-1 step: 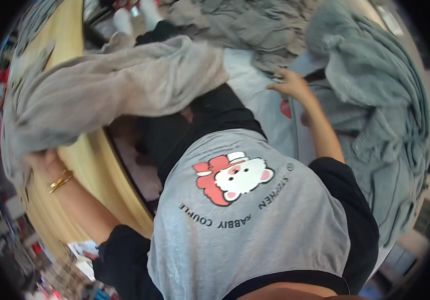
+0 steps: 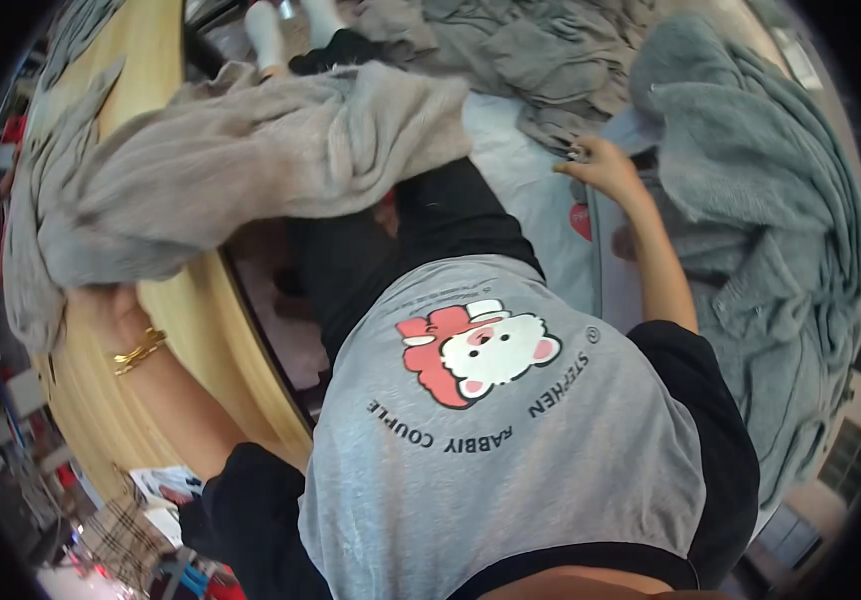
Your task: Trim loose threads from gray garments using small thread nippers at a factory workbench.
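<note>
A beige-grey fuzzy knit garment (image 2: 250,150) lies across the wooden table edge and over my lap, its near left end hanging down. My left hand (image 2: 120,305), with a gold bracelet at its wrist, reaches under that end, and the cloth hides its fingers. To the right, my right hand (image 2: 605,168) is closed, thumb and fingers pinching a small silvery thing (image 2: 578,153) too small to name. That hand hovers above a pale plastic sheet (image 2: 520,160), beside a heap of grey-green knit garments (image 2: 740,150).
The light wooden table (image 2: 175,340) runs along my left. Brownish-grey garments (image 2: 540,50) are heaped ahead. White-socked feet (image 2: 265,35) of another person show at the far left. Papers (image 2: 165,485) and a checked cloth (image 2: 120,530) are at the lower left.
The view has shifted a little. The beige-grey garment and both hands appear slightly further right, and my left hand still reaches under the cloth.
</note>
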The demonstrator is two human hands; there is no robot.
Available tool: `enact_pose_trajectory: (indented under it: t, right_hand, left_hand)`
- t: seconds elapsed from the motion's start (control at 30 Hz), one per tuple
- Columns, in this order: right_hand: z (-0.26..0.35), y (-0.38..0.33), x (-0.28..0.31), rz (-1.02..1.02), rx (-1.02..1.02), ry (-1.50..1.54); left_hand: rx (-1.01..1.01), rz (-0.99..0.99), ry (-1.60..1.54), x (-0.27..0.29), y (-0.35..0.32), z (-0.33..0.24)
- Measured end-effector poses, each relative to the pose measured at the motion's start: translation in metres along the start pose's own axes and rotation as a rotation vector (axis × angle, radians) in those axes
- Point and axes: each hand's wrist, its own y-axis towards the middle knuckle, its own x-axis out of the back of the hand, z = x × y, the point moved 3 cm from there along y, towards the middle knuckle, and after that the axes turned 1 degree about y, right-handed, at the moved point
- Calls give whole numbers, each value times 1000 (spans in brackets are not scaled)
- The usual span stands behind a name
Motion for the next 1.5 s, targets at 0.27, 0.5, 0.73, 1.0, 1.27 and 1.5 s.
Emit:
enact_pose_trajectory:
  t: [0.27, 0.5, 0.73, 1.0, 1.27, 1.5]
  right_hand:
    - [157, 11, -21, -33, 265, 606]
    - [262, 6, -70, 336, 331, 970]
    - [264, 8, -113, 770, 310, 892]
    - [239, 38, -125, 864, 402, 1001]
    - [245, 84, -57, 598, 333, 1204]
    - [252, 103, -58, 785, 361, 1187]
  left_hand:
    - [-249, 924, 914, -53, -107, 65]
    - [-43, 970, 1010, -54, -121, 94]
    - [118, 753, 790, -41, -82, 120]
    - [108, 564, 470, -52, -17, 115]
    - [-370, 633, 842, -107, -6, 100]
    - [-387, 942, 1120, -154, -4, 129]
